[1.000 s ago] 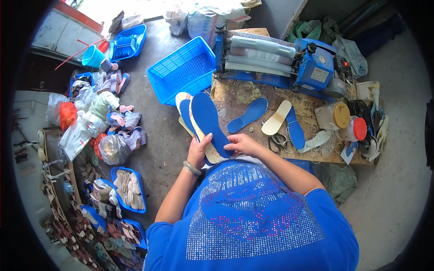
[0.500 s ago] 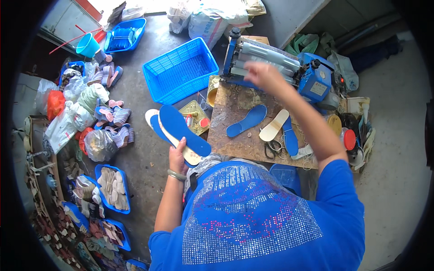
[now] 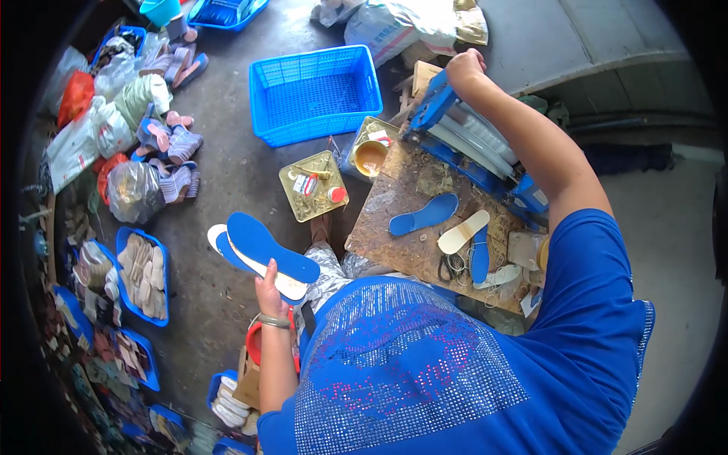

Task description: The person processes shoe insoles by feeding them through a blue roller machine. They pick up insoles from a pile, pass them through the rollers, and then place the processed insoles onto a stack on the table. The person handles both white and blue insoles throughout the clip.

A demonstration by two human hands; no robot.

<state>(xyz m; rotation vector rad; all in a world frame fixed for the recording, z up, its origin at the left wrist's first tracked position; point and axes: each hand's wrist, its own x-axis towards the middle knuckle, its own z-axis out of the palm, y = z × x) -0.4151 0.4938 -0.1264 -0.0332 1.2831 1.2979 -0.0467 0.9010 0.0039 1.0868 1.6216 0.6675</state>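
Note:
My left hand grips a small fanned stack of blue and cream insoles by the heel end, thumb on top. They are held over the floor to the left of the workbench. My right arm stretches out over a blue roller machine at the bench's far side. Its hand is closed at the machine's far left top; whatever lies under the fingers is hidden. On the bench rest a blue insole, a cream insole and another blue one beside it.
Black-handled scissors lie near the bench's front edge. A pot of brownish liquid and a square tin with a red cap stand left of the bench. Beyond is a blue plastic crate. Slippers, bags and blue baskets line the left.
My right hand has moved from above the rollers to the machine's far left end. The view has shifted, and the insoles in my left hand are now lower and farther left.

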